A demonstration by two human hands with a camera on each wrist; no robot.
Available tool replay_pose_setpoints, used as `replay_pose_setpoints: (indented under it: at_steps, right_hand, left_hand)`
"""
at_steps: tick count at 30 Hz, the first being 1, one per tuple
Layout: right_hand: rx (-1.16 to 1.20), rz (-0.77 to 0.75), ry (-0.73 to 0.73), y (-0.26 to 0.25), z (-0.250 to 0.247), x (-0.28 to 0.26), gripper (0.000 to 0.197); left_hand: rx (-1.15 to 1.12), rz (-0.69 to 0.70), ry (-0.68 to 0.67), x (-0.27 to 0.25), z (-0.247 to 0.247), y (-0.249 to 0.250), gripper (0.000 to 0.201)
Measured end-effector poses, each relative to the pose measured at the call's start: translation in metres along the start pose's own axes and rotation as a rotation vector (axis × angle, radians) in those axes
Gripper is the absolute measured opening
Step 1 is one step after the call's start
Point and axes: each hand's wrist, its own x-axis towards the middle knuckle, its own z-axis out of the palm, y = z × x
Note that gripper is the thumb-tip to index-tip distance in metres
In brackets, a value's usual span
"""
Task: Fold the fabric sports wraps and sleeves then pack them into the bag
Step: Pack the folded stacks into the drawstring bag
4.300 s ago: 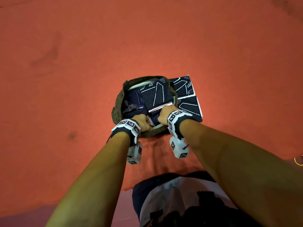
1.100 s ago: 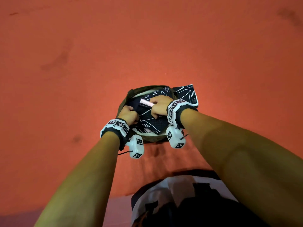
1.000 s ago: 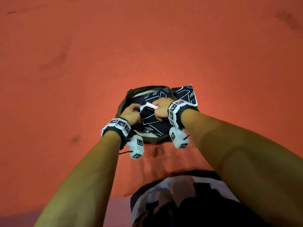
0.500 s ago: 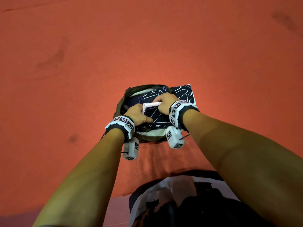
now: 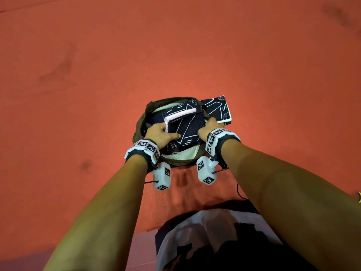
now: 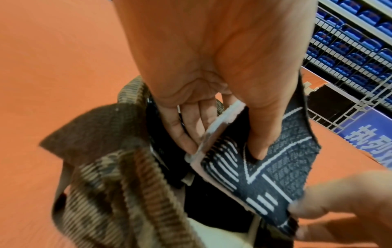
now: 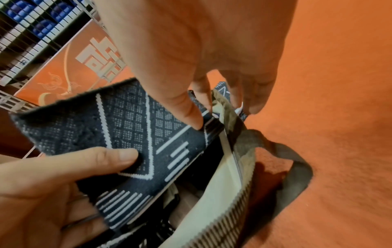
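Observation:
A folded navy sleeve (image 5: 185, 128) with white line patterns and a pale cuff lies tilted across the open mouth of the olive-brown bag (image 5: 139, 124). My left hand (image 5: 161, 133) pinches the sleeve's left edge, thumb on top and fingers beneath, which the left wrist view shows for the left hand (image 6: 224, 151) and the sleeve (image 6: 275, 167). My right hand (image 5: 209, 127) grips the right edge. In the right wrist view the right hand (image 7: 212, 114) has its thumb on the sleeve (image 7: 118, 127), next to the bag (image 7: 231, 193) rim. More dark fabric lies inside the bag.
A second folded patterned sleeve (image 5: 218, 109) lies on the orange floor (image 5: 254, 65), touching the bag's right side. A wire fence with blue seats (image 6: 350, 42) stands behind. A small yellow object (image 5: 359, 196) sits at the right edge. My lap fills the bottom of the view.
My hands have moved apart to the sleeve's left and right edges. The sleeve has turned and now lies flatter over the bag's mouth, with its pale cuff toward the far side.

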Motion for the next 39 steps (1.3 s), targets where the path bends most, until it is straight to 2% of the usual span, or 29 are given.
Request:
replay_pose_setpoints:
  at_steps: [3, 6, 10, 13, 17, 21, 23, 26, 30, 32, 35, 39]
  right_hand:
    - [0.002, -0.034, -0.149, 0.007, 0.002, -0.004, 0.014]
    - [0.038, -0.018, -0.176, 0.011, 0.003, -0.004, 0.013]
    - [0.026, -0.032, -0.146, 0.014, 0.007, -0.002, 0.016]
    - [-0.006, -0.065, -0.115, 0.021, 0.006, -0.002, 0.011]
    - [-0.026, -0.093, -0.152, 0.031, 0.002, 0.0, 0.031]
    - [-0.039, -0.115, -0.068, 0.031, 0.002, -0.001, 0.005]
    - [-0.003, -0.118, -0.034, 0.029, 0.003, -0.002, 0.004]
    - [0.063, -0.098, -0.007, 0.025, 0.0, 0.0, 0.014]
    - [0.195, -0.029, 0.084, 0.021, -0.002, 0.003, 0.048]
    - [0.209, -0.036, 0.09, 0.021, -0.001, 0.004, 0.057]
    - [0.19, -0.059, 0.113, 0.023, 0.002, 0.006, 0.054]
    - [0.147, -0.09, 0.114, 0.023, 0.003, 0.006, 0.046]
  left_hand:
    - [-0.023, -0.008, -0.036, -0.004, 0.003, -0.001, 0.037]
    - [-0.052, -0.009, -0.07, -0.004, 0.007, -0.008, 0.052]
    - [-0.006, -0.028, -0.075, -0.005, 0.013, -0.015, 0.047]
    - [0.026, -0.025, -0.05, -0.003, 0.015, -0.017, 0.057]
    - [0.044, 0.051, 0.005, -0.002, 0.018, -0.01, 0.034]
    - [-0.039, 0.095, 0.085, 0.001, 0.017, -0.007, 0.035]
    - [-0.065, 0.099, 0.15, 0.001, 0.017, -0.008, 0.037]
    - [-0.008, 0.12, 0.198, -0.001, 0.02, -0.008, 0.038]
    - [0.206, 0.059, 0.016, -0.001, 0.031, -0.012, 0.045]
    - [0.289, 0.014, -0.074, -0.001, 0.037, -0.015, 0.049]
    - [0.282, -0.039, -0.165, -0.001, 0.041, -0.019, 0.052]
    - [0.079, -0.006, -0.233, 0.003, 0.035, -0.016, 0.069]
